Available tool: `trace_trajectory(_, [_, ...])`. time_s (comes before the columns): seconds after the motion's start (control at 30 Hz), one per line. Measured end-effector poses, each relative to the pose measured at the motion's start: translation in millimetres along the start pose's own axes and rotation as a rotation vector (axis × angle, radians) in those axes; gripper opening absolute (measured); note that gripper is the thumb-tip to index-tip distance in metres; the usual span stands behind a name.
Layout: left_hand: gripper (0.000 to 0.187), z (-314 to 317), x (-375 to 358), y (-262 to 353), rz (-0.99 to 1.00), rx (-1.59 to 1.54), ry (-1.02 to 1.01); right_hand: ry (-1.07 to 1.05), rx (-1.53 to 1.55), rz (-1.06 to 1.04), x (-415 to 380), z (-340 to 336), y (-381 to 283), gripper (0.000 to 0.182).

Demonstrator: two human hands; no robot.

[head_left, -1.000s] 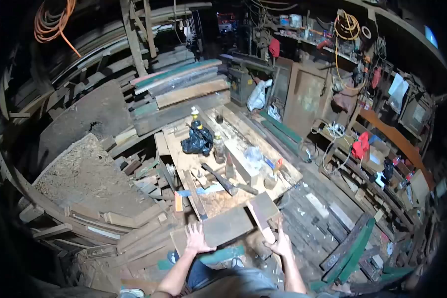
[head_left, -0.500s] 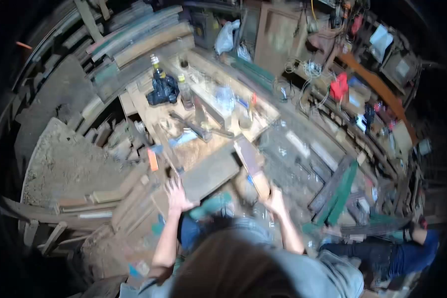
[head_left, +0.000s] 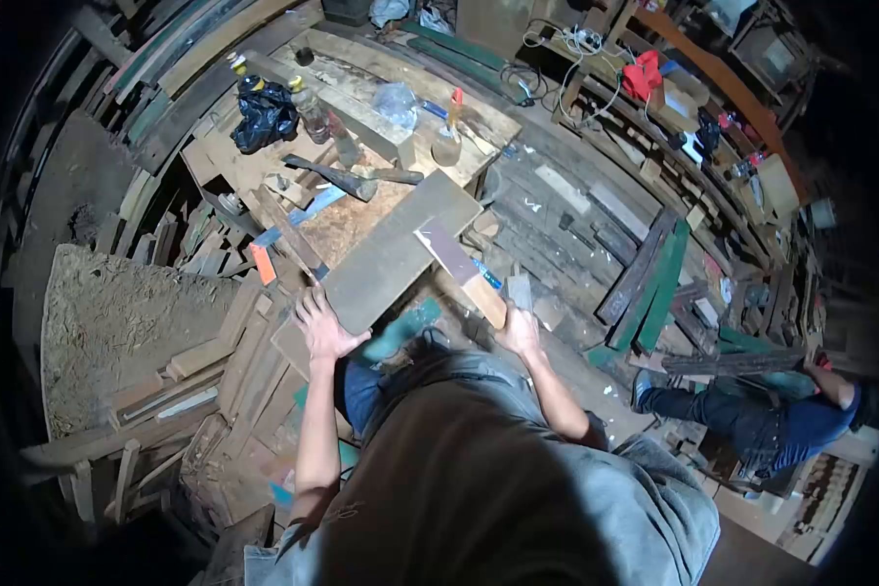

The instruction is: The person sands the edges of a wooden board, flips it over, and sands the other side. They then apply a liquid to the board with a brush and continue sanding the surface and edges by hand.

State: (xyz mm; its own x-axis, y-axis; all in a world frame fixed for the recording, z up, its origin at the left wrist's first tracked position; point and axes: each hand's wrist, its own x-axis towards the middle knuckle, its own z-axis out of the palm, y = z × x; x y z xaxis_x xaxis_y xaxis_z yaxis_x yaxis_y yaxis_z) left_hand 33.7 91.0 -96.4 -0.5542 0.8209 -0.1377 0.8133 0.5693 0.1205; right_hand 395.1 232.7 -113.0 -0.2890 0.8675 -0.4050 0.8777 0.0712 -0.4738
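A wide grey-brown board (head_left: 391,256) lies slantwise in front of me, its far end over the workbench (head_left: 366,227). My left hand (head_left: 322,327) rests at the board's near left edge, fingers spread and thumb pointing right. In my right hand (head_left: 520,332) is a flat wooden piece with a purplish face (head_left: 446,251) and a pale wood end, gripped at that pale end. Its purplish end overlaps the board's right edge. Just beyond the board is a hatchet-like tool (head_left: 347,181) with a dark head.
Bottles (head_left: 310,112), a black plastic bag (head_left: 264,115) and a squared timber (head_left: 361,125) stand on the bench. Green planks (head_left: 662,283) and scrap wood litter the floor to the right. Another person (head_left: 772,420) bends at the far right, holding a dark plank.
My view has tilted downward, and the picture is sharper. The wooden piece in my right hand has moved from the board's far corner to over its right edge. My left hand stays spread.
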Motion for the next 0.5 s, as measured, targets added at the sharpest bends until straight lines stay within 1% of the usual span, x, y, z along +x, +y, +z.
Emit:
trace_trajectory(0.03, [0.148, -2, -1, 1, 0.003, 0.003, 0.002, 0.017, -0.072, -0.072, 4, 8, 3, 0.057])
trace_trajectory(0.1, [0.147, -7, 0, 2, 0.041, 0.027, 0.004, 0.044, -0.098, -0.184, 9, 10, 2, 0.058])
trace_trajectory(0.2, [0.145, -21, -3, 10, 0.056, -0.054, 0.001, -0.005, -0.086, -0.185, 7, 2, -11, 0.058])
trace_trajectory(0.3, [0.144, -10, 5, 15, 0.177, -0.065, 0.139, -0.082, -0.093, -0.163, 14, 13, -1, 0.058])
trace_trajectory(0.33, [0.133, -14, 10, 24, 0.260, -0.109, 0.154, -0.110, -0.078, -0.134, 14, 15, 1, 0.066])
trace_trajectory(0.43, [0.111, -6, 40, 53, 0.303, -0.192, 0.135, -0.068, -0.076, -0.060, 10, 24, 7, 0.080])
trace_trajectory(0.47, [0.100, 4, 56, 62, 0.311, -0.184, 0.170, -0.038, -0.036, -0.054, 1, 18, 3, 0.091])
trace_trajectory(0.5, [0.089, 11, 72, 72, 0.318, -0.177, 0.202, -0.038, -0.002, -0.048, -3, 13, -1, 0.094])
